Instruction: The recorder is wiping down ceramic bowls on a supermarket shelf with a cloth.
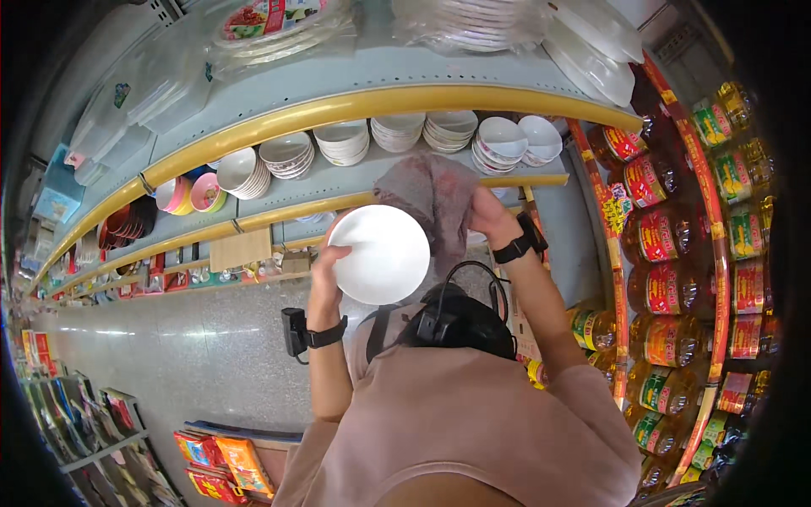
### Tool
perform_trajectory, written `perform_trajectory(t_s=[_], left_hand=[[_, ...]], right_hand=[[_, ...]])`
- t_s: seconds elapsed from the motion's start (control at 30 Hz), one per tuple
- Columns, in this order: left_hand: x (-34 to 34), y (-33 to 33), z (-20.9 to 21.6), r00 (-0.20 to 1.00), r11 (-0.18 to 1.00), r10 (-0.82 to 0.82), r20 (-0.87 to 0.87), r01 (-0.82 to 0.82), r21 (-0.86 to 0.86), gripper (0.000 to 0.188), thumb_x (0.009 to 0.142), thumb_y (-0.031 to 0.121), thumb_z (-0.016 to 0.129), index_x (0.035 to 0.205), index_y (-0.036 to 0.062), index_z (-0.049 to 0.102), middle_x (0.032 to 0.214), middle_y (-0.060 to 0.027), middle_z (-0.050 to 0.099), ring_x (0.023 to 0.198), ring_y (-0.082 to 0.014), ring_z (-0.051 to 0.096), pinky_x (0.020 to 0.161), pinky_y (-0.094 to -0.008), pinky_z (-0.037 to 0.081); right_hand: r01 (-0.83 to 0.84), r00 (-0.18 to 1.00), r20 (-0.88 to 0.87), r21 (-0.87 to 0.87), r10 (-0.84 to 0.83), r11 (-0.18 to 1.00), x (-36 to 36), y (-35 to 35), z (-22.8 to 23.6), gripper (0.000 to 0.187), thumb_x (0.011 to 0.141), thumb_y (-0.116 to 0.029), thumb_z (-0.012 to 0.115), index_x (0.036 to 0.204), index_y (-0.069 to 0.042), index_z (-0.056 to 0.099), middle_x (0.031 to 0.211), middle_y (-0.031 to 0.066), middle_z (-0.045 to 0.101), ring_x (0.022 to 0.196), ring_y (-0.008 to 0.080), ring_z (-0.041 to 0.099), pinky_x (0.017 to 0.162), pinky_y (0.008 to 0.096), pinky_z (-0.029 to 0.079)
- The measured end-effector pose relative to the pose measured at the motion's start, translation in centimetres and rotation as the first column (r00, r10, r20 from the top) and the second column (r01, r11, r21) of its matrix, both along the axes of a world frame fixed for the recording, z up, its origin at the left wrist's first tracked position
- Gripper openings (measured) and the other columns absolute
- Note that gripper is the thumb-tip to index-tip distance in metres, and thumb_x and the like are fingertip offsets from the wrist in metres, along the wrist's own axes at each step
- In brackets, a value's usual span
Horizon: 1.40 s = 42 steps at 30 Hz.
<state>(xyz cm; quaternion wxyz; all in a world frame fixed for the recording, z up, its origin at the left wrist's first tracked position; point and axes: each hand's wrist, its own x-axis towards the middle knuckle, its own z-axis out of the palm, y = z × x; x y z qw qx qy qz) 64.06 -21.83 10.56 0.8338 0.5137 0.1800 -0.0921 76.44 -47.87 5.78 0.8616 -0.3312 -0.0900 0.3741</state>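
A white bowl (384, 258) is in my left hand (325, 275), its round inside turned up toward me. My thumb lies over the rim, and the other fingers are hidden beneath it. My right hand (490, 215) grips a crumpled grey cloth (431, 194) with reddish patches. The cloth spreads just above and right of the bowl, in front of the shelf edge. Behind it, several stacks of white bowls (342, 142) stand in a row on the shelf (329, 179). Black straps with small devices circle both my wrists.
An upper shelf (372, 72) with a yellow edge holds wrapped plates (473, 25) and clear plastic containers (173, 84). Pink and yellow bowls (207, 193) sit farther left. Oil bottles (659, 237) fill racks on the right. Orange and red packets (241, 465) lie low at the left, above the grey floor (186, 355).
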Motion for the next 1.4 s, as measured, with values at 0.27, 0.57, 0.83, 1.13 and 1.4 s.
perform_trajectory(t_s=[0.27,0.57,0.83,1.13,1.4], left_hand=[[0.9,1.3,2.0,0.943,0.953,-0.244,0.226,0.191,0.234,0.059,0.062,0.022,0.047,0.116,0.0000,0.053,0.116,-0.0135,0.055,0.107,-0.0240,0.051,0.094,-0.0302,0.036],[2.8,-1.3,0.4,0.915,0.827,-0.151,0.374,-0.091,0.555,0.051,0.066,0.010,0.045,0.116,0.0007,0.050,0.111,-0.0170,0.056,0.107,-0.0258,0.049,0.094,-0.0310,0.034],[3.3,-1.9,2.1,0.840,0.640,0.069,0.538,-0.451,0.622,0.047,0.067,0.009,0.050,0.113,0.0050,0.053,0.107,-0.0194,0.056,0.099,-0.0314,0.053,0.087,-0.0368,0.040],[2.9,-0.7,-3.2,0.900,0.853,0.125,0.417,-0.312,0.419,0.052,0.075,0.000,0.046,0.127,0.0000,0.044,0.125,-0.0163,0.049,0.120,-0.0251,0.042,0.100,-0.0331,0.031],[3.9,0.1,-5.2,0.936,0.891,-0.144,0.321,-0.018,0.453,0.059,0.063,0.004,0.049,0.121,0.0003,0.049,0.117,-0.0134,0.054,0.111,-0.0235,0.048,0.098,-0.0312,0.032]], right_hand=[[-0.154,0.960,0.186,-0.279,0.211,0.948,-0.7,2.0,6.6,0.035,0.097,-0.021,0.035,0.121,0.002,0.048,0.117,0.0084,0.055,0.104,0.0180,0.054,0.091,0.0312,0.043],[0.684,0.162,0.863,-0.448,0.479,0.575,-2.1,8.3,7.7,0.047,0.078,-0.009,0.061,0.122,-0.007,0.044,0.112,0.0173,0.054,0.097,0.0376,0.056,0.081,0.0379,0.047],[0.693,0.578,0.816,-0.506,0.024,0.513,-2.1,9.7,1.0,0.052,0.069,-0.024,0.071,0.107,0.004,0.048,0.094,0.0237,0.060,0.089,0.0349,0.060,0.076,0.0383,0.047],[0.789,0.426,0.878,-0.479,0.220,0.384,-1.0,8.6,3.2,0.033,0.068,-0.013,0.064,0.092,0.002,0.048,0.072,0.0264,0.057,0.073,0.0455,0.055,0.064,0.0493,0.044],[0.767,0.018,0.809,-0.388,0.587,0.511,-1.4,8.7,6.0,0.034,0.068,-0.005,0.060,0.101,-0.008,0.052,0.075,0.0164,0.060,0.069,0.0362,0.059,0.059,0.0458,0.046]])
